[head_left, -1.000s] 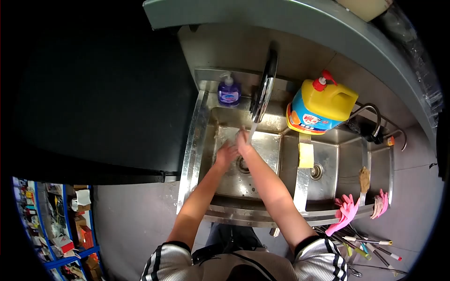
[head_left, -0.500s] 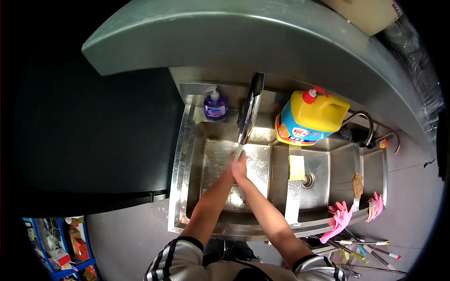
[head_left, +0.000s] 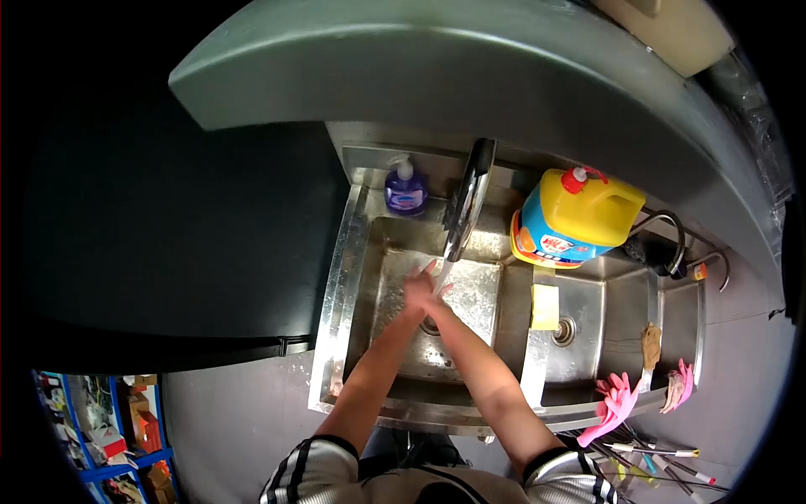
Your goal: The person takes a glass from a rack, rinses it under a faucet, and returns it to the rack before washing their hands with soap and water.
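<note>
Water runs in a stream [head_left: 445, 275] from the chrome faucet [head_left: 470, 202] onto my two hands over the left sink basin [head_left: 395, 357]. My left hand [head_left: 416, 290] has its fingers apart and holds nothing. Crossing and touching it near the wrists is my right hand [head_left: 436, 301], partly overlapped, with some stretched fingertips showing and nothing in its grip. Where the hands meet, the detail is blurred by water and motion.
A purple pump soap bottle [head_left: 406, 189] stands behind the left basin. To the right are a large yellow detergent jug [head_left: 579, 220], a yellow sponge cloth [head_left: 545, 307] on the divider and pink rubber gloves [head_left: 615, 405] on the front rim. A steel shelf [head_left: 470, 76] overhangs the back.
My hands were pressed together under the stream; now they have spread slightly, with fingers showing apart. The whole view has shifted a little, so the sink appears farther right.
</note>
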Demonstrator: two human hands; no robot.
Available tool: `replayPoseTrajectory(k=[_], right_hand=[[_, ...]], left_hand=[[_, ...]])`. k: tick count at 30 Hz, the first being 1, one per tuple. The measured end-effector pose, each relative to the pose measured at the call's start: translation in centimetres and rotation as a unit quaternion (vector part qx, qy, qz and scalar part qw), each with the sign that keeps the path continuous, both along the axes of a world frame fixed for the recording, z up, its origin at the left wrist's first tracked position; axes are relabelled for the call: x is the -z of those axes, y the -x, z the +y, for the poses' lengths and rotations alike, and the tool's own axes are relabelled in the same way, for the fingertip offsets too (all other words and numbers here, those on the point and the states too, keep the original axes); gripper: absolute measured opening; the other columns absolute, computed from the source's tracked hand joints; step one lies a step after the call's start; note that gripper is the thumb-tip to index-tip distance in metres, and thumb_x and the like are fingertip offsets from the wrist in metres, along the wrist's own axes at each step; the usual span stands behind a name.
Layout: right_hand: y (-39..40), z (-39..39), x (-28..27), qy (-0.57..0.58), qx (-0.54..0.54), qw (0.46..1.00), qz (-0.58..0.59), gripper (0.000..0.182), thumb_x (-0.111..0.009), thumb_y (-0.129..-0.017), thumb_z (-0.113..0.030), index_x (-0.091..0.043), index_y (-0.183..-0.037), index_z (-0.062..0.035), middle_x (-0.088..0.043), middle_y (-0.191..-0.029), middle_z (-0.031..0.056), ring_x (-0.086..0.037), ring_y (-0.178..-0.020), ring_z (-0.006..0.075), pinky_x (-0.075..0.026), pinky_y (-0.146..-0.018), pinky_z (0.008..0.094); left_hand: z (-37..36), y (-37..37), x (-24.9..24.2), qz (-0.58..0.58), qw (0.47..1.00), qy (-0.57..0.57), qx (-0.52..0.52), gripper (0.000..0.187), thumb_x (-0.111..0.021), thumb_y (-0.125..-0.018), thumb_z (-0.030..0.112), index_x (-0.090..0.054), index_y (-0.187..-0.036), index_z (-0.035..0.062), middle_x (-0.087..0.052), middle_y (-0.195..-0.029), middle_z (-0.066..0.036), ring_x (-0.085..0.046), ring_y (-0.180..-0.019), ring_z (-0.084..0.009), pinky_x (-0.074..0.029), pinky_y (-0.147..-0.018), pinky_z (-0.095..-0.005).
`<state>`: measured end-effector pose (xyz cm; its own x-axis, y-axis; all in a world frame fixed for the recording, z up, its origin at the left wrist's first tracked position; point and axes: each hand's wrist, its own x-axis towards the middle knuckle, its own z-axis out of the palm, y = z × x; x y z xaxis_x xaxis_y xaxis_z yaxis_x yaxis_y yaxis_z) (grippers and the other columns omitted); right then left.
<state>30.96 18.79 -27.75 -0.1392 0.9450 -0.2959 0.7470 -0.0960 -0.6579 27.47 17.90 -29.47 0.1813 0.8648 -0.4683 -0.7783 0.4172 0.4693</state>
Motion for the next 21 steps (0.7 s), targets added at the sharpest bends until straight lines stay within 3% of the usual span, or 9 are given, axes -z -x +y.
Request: replayPoseTrajectory(k=[4, 7, 8, 11, 12, 14, 17, 19, 21], right_hand=[[-0.9, -0.4, -4.3, 0.034, 0.008, 0.999, 0.028, 0.038, -0.049, -0.079, -0.023, -0.046, -0.112, -0.0041, -0.050, -0.113, 0.0175, -0.053, -0.095, 0.0312, -0.046, -0.069, 0.0428], [0.4, -1.2, -0.1, 0.023, 0.194, 0.813, 0.549, 0.036, -0.047, -0.079, -0.016, -0.043, -0.113, -0.0055, -0.054, -0.105, 0.0134, -0.055, -0.092, 0.0285, -0.047, -0.069, 0.0417], [-0.3, -1.0, -0.6, -0.001, 0.169, 0.830, 0.531, 0.029, -0.047, -0.080, -0.012, -0.044, -0.107, -0.0019, -0.053, -0.101, 0.0127, -0.054, -0.089, 0.0268, -0.048, -0.071, 0.0388], [0.1, -0.2, -5.5, 0.119, 0.362, 0.463, 0.800, 0.025, -0.043, -0.084, -0.015, -0.043, -0.102, 0.0029, -0.053, -0.098, 0.0155, -0.055, -0.084, 0.0274, -0.048, -0.069, 0.0382], [-0.5, 0.2, -6.9, 0.145, 0.361, 0.503, 0.772, 0.031, -0.034, -0.088, -0.024, -0.046, -0.094, 0.0044, -0.055, -0.092, 0.0168, -0.056, -0.076, 0.0287, -0.048, -0.065, 0.0385], [-1.5, -0.3, -6.4, 0.084, 0.264, 0.785, 0.553, 0.034, -0.032, -0.089, -0.025, -0.048, -0.088, 0.0040, -0.056, -0.088, 0.0184, -0.056, -0.073, 0.0296, -0.048, -0.063, 0.0386], [-2.3, -0.2, -3.2, -0.012, 0.151, 0.901, 0.406, 0.028, -0.041, -0.084, -0.022, -0.054, -0.075, 0.0013, -0.056, -0.074, 0.0220, -0.054, -0.061, 0.0337, -0.048, -0.059, 0.0408], [-2.8, -1.3, 3.1, -0.347, -0.019, 0.934, 0.084, 0.024, -0.046, -0.080, -0.021, -0.056, -0.075, -0.0003, -0.056, -0.069, 0.0239, -0.052, -0.057, 0.0358, -0.047, -0.058, 0.0422], [-3.2, -2.5, 3.8, -0.276, -0.128, 0.951, -0.054, 0.023, -0.049, -0.077, -0.023, -0.060, -0.074, -0.0028, -0.057, -0.067, 0.0230, -0.054, -0.061, 0.0379, -0.046, -0.059, 0.0433]], left_hand=[[0.7, 1.0, 1.5, 0.009, 1.000, -0.006, -0.012, 0.050, -0.040, -0.085, 0.040, -0.038, -0.126, 0.0116, -0.045, -0.117, -0.017, -0.045, -0.106, -0.0263, -0.036, -0.089, -0.0389], [0.0, 0.6, 0.8, -0.042, 0.995, -0.044, -0.078, 0.050, -0.041, -0.084, 0.041, -0.038, -0.126, 0.0127, -0.044, -0.119, -0.018, -0.044, -0.108, -0.0269, -0.034, -0.091, -0.0392], [0.0, -0.2, 0.9, -0.049, 0.990, -0.071, -0.115, 0.051, -0.042, -0.084, 0.041, -0.038, -0.126, 0.0130, -0.043, -0.119, -0.018, -0.043, -0.109, -0.0272, -0.034, -0.092, -0.0393], [-0.4, -3.1, 1.3, -0.029, 0.976, -0.109, -0.185, 0.050, -0.042, -0.084, 0.042, -0.039, -0.126, 0.0133, -0.043, -0.119, -0.019, -0.043, -0.110, -0.0274, -0.034, -0.093, -0.0393], [-0.7, -3.8, 1.0, -0.004, 0.978, -0.097, -0.187, 0.050, -0.041, -0.084, 0.042, -0.040, -0.125, 0.0129, -0.044, -0.119, -0.018, -0.043, -0.109, -0.0271, -0.034, -0.092, -0.0392], [-0.9, -4.3, 0.7, 0.038, 0.981, -0.075, -0.173, 0.050, -0.039, -0.085, 0.043, -0.041, -0.124, 0.0121, -0.045, -0.117, -0.017, -0.044, -0.108, -0.0266, -0.035, -0.091, -0.0390], [-1.0, -3.7, 1.3, 0.090, 0.987, -0.047, -0.126, 0.050, -0.036, -0.085, 0.043, -0.042, -0.123, 0.0109, -0.047, -0.115, -0.015, -0.046, -0.105, -0.0259, -0.037, -0.089, -0.0386], [-1.2, -2.4, 1.9, 0.110, 0.990, -0.026, -0.087, 0.050, -0.035, -0.086, 0.044, -0.043, -0.122, 0.0101, -0.048, -0.113, -0.014, -0.046, -0.104, -0.0254, -0.038, -0.087, -0.0383], [-1.4, -0.5, 2.3, 0.088, 0.995, 0.006, -0.051, 0.050, -0.033, -0.086, 0.044, -0.044, -0.120, 0.0093, -0.050, -0.112, -0.013, -0.047, -0.103, -0.0249, -0.039, -0.086, -0.0381]])
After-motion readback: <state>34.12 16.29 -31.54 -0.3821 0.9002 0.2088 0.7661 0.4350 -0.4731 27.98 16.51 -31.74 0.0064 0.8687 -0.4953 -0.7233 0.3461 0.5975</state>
